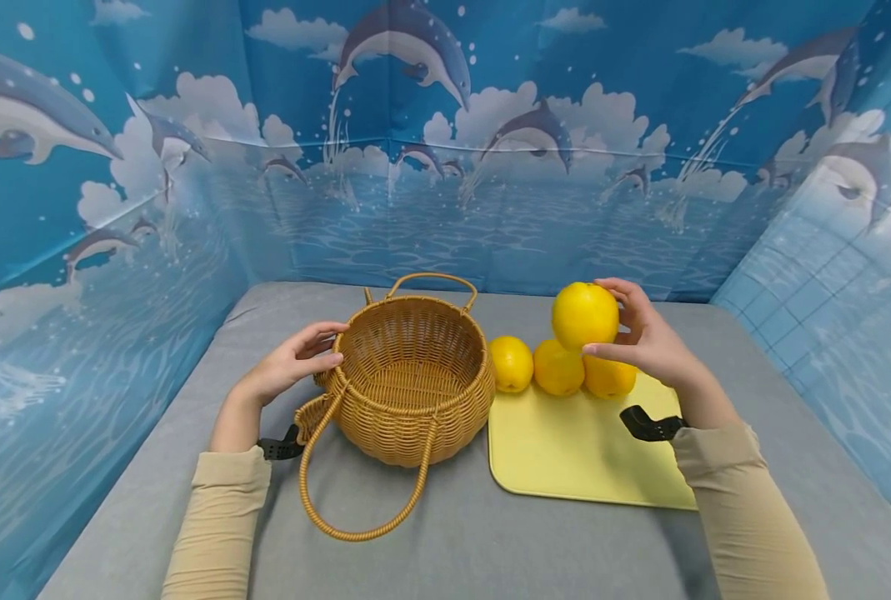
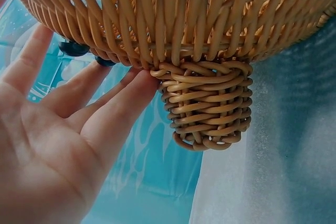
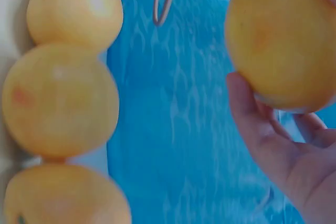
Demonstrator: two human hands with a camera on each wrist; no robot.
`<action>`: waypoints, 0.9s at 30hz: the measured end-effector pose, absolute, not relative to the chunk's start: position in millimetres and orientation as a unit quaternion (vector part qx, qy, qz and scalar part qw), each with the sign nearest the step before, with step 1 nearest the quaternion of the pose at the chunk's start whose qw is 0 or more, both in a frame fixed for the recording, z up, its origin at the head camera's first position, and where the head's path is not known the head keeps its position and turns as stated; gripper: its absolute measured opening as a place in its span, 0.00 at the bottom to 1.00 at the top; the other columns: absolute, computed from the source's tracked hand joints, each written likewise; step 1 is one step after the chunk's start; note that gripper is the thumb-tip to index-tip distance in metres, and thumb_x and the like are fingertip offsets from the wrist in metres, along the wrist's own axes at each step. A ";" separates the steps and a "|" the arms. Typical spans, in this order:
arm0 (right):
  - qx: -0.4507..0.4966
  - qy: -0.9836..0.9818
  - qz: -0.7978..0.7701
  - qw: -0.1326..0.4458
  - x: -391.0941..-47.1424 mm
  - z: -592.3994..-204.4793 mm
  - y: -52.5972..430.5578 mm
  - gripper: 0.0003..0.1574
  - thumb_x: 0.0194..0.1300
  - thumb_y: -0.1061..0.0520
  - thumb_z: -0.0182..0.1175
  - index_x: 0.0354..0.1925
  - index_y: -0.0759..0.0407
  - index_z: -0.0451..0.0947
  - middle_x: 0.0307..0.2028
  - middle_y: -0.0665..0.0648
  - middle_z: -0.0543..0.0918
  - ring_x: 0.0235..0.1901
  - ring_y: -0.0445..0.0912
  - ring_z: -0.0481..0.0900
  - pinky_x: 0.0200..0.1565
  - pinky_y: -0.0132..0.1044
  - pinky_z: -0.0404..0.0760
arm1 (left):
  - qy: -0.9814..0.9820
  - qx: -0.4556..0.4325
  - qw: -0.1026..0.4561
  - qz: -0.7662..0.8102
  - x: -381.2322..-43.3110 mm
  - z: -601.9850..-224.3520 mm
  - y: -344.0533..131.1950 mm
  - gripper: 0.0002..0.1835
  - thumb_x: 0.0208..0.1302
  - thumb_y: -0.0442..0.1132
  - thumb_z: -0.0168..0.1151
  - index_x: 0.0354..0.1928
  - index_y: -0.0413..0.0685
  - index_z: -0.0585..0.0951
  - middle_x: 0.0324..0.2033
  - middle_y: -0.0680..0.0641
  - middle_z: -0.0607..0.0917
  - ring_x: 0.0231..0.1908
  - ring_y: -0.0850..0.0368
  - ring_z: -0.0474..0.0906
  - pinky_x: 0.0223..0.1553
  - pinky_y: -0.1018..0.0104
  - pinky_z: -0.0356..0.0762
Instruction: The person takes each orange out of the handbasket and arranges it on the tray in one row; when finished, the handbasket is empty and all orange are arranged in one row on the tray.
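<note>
A round wicker basket stands left of centre with its mouth facing up and only its woven floor showing inside. My left hand touches the basket's left side at the rim, its fingers extended along the wicker in the left wrist view. Over the far part of a yellow board, my right hand holds an orange between thumb and fingers. Three more oranges sit in a row below it: one beside the basket, a middle one and a right one, partly hidden by the hand.
One basket handle flops toward me onto the grey cloth surface; the other handle stands at the back. A woven stub and dark beads project from the basket's side. A dolphin-print curtain encloses the surface.
</note>
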State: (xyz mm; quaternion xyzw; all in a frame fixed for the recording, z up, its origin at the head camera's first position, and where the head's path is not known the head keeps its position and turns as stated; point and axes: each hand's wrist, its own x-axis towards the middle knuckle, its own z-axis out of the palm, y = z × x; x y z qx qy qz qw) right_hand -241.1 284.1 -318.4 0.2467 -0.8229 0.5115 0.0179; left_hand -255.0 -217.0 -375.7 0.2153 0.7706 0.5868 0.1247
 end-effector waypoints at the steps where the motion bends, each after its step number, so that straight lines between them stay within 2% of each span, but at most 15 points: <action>1: 0.234 -0.827 0.511 0.025 -238.3 -320.3 289.0 0.51 0.58 0.69 0.64 0.70 0.46 0.49 0.65 0.59 0.56 0.52 0.43 0.69 0.44 0.30 0.78 | 0.770 0.215 0.124 0.587 -254.6 -375.5 -217.1 0.29 0.67 0.42 0.58 0.67 0.48 0.62 0.68 0.42 0.58 0.68 0.41 0.50 0.63 0.39 0.54; 10: 0.159 -0.840 0.514 0.070 -222.2 -340.9 332.0 0.50 0.61 0.68 0.61 0.71 0.42 0.48 0.66 0.66 0.52 0.48 0.39 0.68 0.40 0.25 0.76 | 0.774 0.216 0.118 0.584 -254.2 -376.5 -218.0 0.29 0.67 0.41 0.57 0.67 0.48 0.62 0.68 0.41 0.59 0.68 0.40 0.50 0.63 0.39 0.54; 14: 0.118 -0.844 0.517 0.080 -219.0 -352.7 349.5 0.49 0.63 0.66 0.60 0.71 0.41 0.47 0.65 0.64 0.53 0.47 0.40 0.67 0.39 0.23 0.75 | 0.773 0.217 0.118 0.584 -253.8 -375.9 -218.3 0.29 0.67 0.41 0.57 0.67 0.47 0.62 0.68 0.41 0.59 0.68 0.40 0.50 0.63 0.39 0.53; 21: 0.064 -0.858 0.506 0.068 -217.7 -363.8 370.5 0.49 0.66 0.60 0.58 0.73 0.39 0.41 0.68 0.64 0.49 0.47 0.39 0.65 0.39 0.23 0.73 | 0.777 0.210 0.118 0.582 -253.4 -375.0 -220.7 0.29 0.67 0.42 0.57 0.68 0.49 0.62 0.68 0.42 0.59 0.68 0.40 0.49 0.63 0.40 0.53; 27: 0.037 -0.869 0.491 0.055 -219.4 -370.8 381.0 0.50 0.66 0.55 0.59 0.73 0.39 0.39 0.68 0.70 0.46 0.48 0.46 0.63 0.38 0.26 0.72 | 0.779 0.208 0.119 0.580 -254.6 -373.3 -219.8 0.29 0.67 0.43 0.58 0.67 0.50 0.62 0.68 0.43 0.58 0.68 0.41 0.49 0.63 0.40 0.53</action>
